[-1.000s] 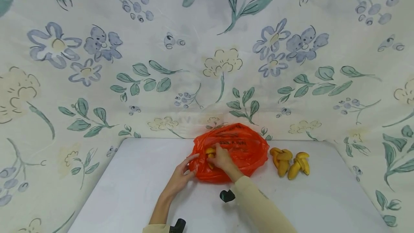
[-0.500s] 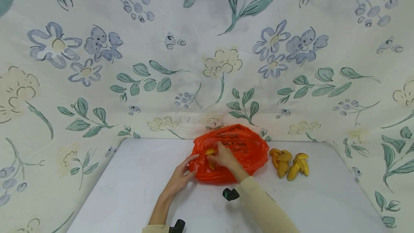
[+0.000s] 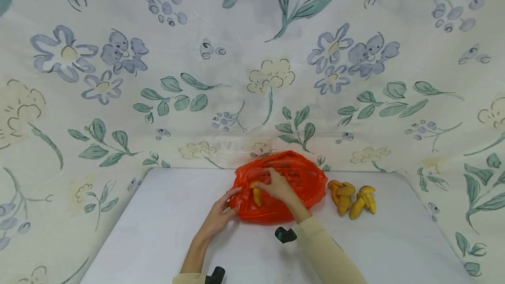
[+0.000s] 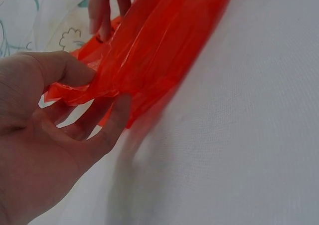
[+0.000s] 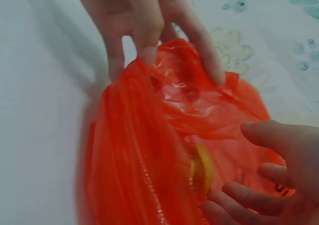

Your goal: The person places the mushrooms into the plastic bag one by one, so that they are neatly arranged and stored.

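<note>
A red plastic bag [image 3: 301,176] with dark print lies on the white table, its mouth held up on the left. My left hand [image 3: 218,217] grips that edge; in the left wrist view the thumb and fingers [image 4: 117,117] pinch the thin film. Inside the bag's mouth is a yellow mushroom [image 3: 257,195], partly seen through folds in the right wrist view. My right hand [image 3: 278,186] is just right of the mushroom over the opening. In the right wrist view its fingers [image 5: 249,197] are spread apart and hold nothing.
To the right of the bag lie several yellow-brown mushrooms [image 3: 344,196] in two small groups, the second one [image 3: 363,203] farther right. A flower-patterned cloth [image 3: 236,113] hangs behind the table [image 3: 165,222]. Dark wrist cameras [image 3: 285,234] stick out from both sleeves.
My right hand has drawn back a little up and to the right from the mushroom, which shows more fully. The left hand stays on the bag's edge.
</note>
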The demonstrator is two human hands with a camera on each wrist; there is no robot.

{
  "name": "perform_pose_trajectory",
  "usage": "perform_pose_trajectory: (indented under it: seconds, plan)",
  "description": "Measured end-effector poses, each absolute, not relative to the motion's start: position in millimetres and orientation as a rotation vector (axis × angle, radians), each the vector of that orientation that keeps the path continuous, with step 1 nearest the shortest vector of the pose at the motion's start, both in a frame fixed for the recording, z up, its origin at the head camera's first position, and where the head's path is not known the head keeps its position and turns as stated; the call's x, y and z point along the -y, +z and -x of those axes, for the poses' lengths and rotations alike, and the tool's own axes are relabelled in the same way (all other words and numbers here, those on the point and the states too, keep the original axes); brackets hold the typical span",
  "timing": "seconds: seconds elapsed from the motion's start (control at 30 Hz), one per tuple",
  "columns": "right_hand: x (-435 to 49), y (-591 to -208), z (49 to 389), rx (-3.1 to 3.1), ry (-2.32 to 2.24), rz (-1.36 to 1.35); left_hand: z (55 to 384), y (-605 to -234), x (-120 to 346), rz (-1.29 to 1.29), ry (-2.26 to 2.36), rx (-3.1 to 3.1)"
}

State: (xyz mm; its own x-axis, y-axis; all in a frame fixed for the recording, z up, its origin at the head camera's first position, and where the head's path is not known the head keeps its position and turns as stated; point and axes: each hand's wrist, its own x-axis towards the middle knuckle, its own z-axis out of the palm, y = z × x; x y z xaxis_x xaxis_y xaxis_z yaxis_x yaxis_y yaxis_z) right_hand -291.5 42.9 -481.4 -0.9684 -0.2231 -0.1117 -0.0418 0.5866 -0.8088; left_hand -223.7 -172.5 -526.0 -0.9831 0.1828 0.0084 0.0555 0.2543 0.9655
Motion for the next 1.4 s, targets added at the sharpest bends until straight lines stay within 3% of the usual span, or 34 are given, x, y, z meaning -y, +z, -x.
perform_pose_trajectory:
  seconds: [0.67,1.4]
  plan:
    - [-64.5,-453.8,273.3,-2.632,-1.423,0.243,224.3,-527.3,173.7,-0.239,1.859,-2.401]
    - [-112.4,-449.9,251.7,-2.717,-1.526,0.199,225.0,-527.9,173.6,-0.242,1.849,-2.406]
